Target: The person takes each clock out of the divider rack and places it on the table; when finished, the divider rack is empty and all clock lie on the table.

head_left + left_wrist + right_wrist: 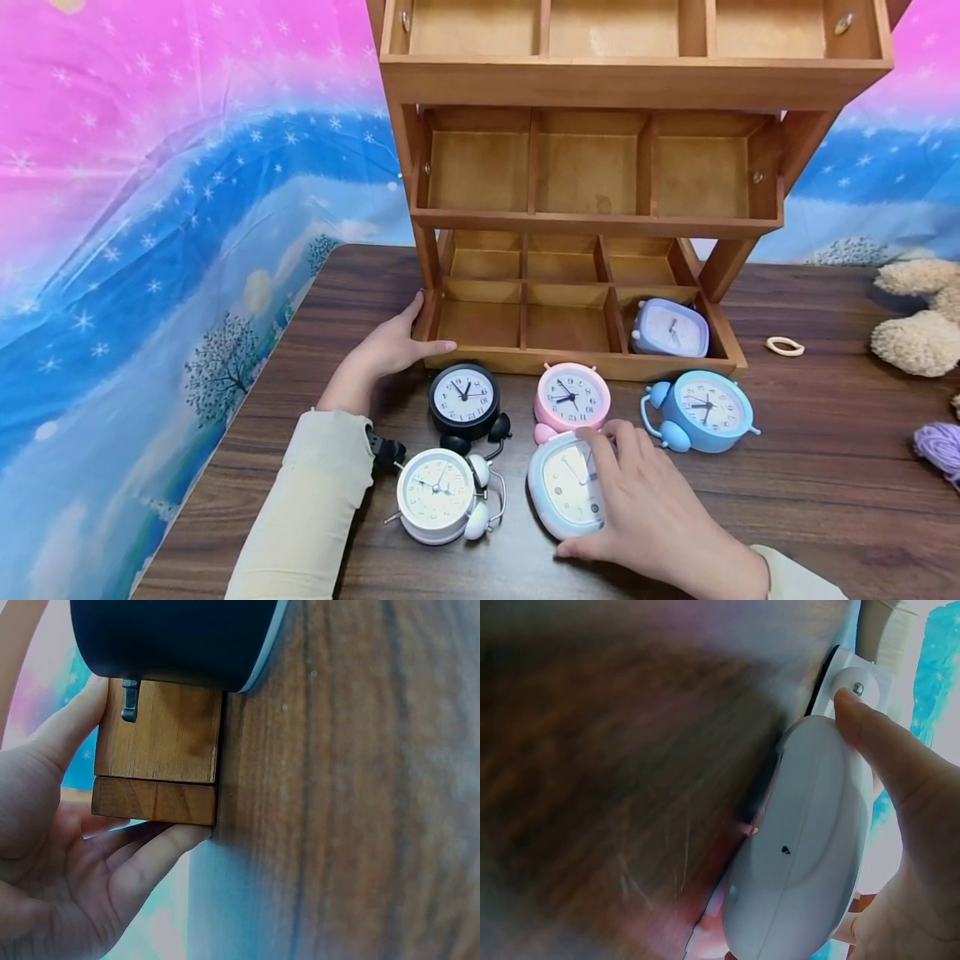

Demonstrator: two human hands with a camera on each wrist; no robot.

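Note:
My left hand [382,342] grips the front left corner of a wooden rack [577,362], thumb over the front rail, fingers along the outer side. The left wrist view shows that wooden corner [157,750] between thumb and fingers. My right hand [652,500] grips a pale blue and white rounded alarm clock [566,487] lying face up, thumb on the near edge, fingers across the far edge. The right wrist view shows its side [802,840]. Around it lie a pink alarm clock [573,396], a white one [435,496], a black one [465,400] and a blue one [708,412].
A lavender alarm clock [671,327] sits in the rack's bottom right front compartment. Two compartmented tiers [600,221] rise above. On the right lie a small wooden ring [784,346], a fluffy beige toy [918,342] and purple yarn [941,450].

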